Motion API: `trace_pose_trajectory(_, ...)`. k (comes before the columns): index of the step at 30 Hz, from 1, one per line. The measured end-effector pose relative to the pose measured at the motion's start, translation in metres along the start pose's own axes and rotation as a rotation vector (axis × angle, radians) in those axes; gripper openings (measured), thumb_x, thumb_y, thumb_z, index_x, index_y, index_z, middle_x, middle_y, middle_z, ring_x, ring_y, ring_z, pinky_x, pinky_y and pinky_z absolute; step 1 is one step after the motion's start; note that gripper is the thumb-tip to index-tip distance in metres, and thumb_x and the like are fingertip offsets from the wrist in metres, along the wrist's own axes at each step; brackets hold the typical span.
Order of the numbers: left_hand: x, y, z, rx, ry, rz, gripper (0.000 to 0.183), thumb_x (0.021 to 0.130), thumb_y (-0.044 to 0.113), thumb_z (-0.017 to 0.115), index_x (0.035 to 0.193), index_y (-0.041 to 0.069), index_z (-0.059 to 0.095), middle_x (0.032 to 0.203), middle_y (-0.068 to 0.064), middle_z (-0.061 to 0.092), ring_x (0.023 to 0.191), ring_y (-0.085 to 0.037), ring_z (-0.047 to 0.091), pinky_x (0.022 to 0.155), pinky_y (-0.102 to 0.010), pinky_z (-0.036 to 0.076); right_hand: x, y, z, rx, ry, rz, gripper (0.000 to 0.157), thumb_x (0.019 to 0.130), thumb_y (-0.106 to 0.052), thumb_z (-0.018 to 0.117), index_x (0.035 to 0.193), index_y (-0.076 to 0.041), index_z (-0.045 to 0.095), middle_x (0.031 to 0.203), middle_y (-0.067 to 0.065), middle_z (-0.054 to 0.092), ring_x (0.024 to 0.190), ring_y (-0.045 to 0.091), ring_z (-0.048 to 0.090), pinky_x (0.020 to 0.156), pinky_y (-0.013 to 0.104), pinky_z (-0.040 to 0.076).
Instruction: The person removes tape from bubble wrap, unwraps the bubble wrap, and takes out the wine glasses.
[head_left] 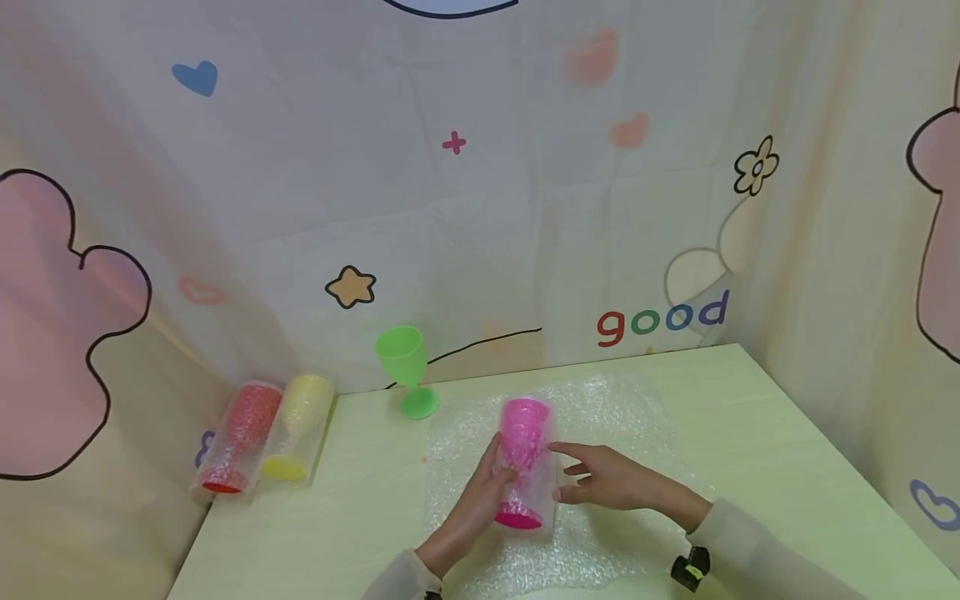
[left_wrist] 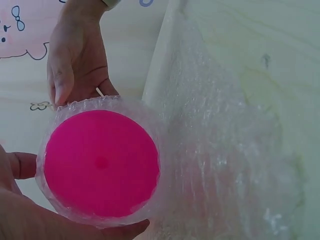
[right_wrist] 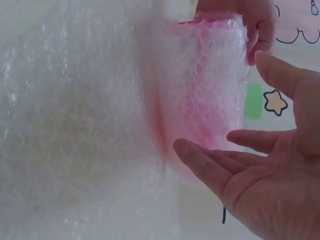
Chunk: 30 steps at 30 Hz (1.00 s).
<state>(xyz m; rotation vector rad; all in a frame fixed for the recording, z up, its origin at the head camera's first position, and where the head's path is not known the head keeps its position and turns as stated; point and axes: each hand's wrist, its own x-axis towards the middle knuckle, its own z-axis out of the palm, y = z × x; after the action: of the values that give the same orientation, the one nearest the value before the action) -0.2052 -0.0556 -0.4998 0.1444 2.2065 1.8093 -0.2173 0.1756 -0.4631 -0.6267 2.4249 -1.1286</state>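
Note:
A pink goblet (head_left: 525,425) is rolled in clear bubble wrap, and my left hand (head_left: 476,500) grips it from the left with the thumb across the front. Its round pink base (left_wrist: 102,165) faces the left wrist camera, ringed by the wrap's edge. On the goblet's other side, my right hand (head_left: 611,477) has its fingers spread and relaxed, fingertips right at the wrapped surface. The right wrist view shows that palm turned toward the roll, with bubble wrap (right_wrist: 75,125) stretching away to the left. Below the goblet, a bubble wrap sheet (head_left: 615,408) covers the table's middle.
At the back of the table stands a bare green goblet (head_left: 402,354). Two wrapped goblets, one red (head_left: 251,412) and one yellow (head_left: 300,408), lie side by side at the left edge. A printed curtain (head_left: 480,217) hangs behind the table (head_left: 780,467).

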Motion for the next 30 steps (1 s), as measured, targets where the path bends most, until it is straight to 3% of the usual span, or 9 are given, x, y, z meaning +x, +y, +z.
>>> trace_pose_trajectory(10,-0.007,0.002,0.004,-0.011,-0.044,0.056,0.083,0.095,0.029,0.056,0.16,0.023,0.004,0.165,-0.012,0.015,0.148,-0.043,0.023,0.114,-0.068,0.024,0.003,-0.005,0.005,0.029,0.066,-0.016,0.076,0.087,-0.033,0.074,0.147,-0.003,0.04,0.147,0.026,0.046,0.121,0.044,0.06,0.088,0.047,0.058)
trace_pose_trajectory(17,-0.012,0.003,0.008,0.102,-0.038,0.114,0.094,0.089,0.035,0.065,0.16,0.022,0.005,0.166,-0.014,0.012,0.149,-0.045,0.018,0.112,-0.069,0.024,0.005,-0.006,0.004,-0.018,0.124,-0.011,0.072,0.087,-0.033,0.074,0.144,-0.001,0.045,0.142,0.024,0.053,0.116,0.043,0.063,0.083,0.045,0.06)
trace_pose_trajectory(23,-0.01,0.0,0.013,0.26,0.023,0.122,0.097,0.085,0.036,0.07,0.159,0.017,0.01,0.165,-0.017,0.006,0.145,-0.047,0.027,0.11,-0.067,0.032,0.007,-0.003,0.006,-0.045,0.159,0.024,0.068,0.087,-0.033,0.074,0.142,-0.003,0.048,0.14,0.022,0.055,0.115,0.041,0.064,0.082,0.045,0.06)
trace_pose_trajectory(27,-0.008,0.0,0.015,0.368,0.037,0.134,0.098,0.084,0.041,0.07,0.159,0.019,0.011,0.167,-0.011,-0.002,0.143,-0.045,0.033,0.106,-0.064,0.039,0.007,-0.005,0.007,-0.054,0.174,0.036,0.067,0.085,-0.027,0.075,0.142,-0.002,0.049,0.14,0.022,0.056,0.115,0.041,0.064,0.081,0.045,0.06)
trace_pose_trajectory(30,-0.007,0.001,0.016,0.4,0.027,0.162,0.097,0.086,0.044,0.069,0.159,0.02,0.011,0.167,-0.006,-0.006,0.147,-0.044,0.026,0.108,-0.065,0.035,0.009,-0.007,0.008,-0.079,0.199,0.072,0.067,0.083,-0.025,0.077,0.141,-0.005,0.051,0.138,0.02,0.058,0.113,0.039,0.066,0.08,0.044,0.061)
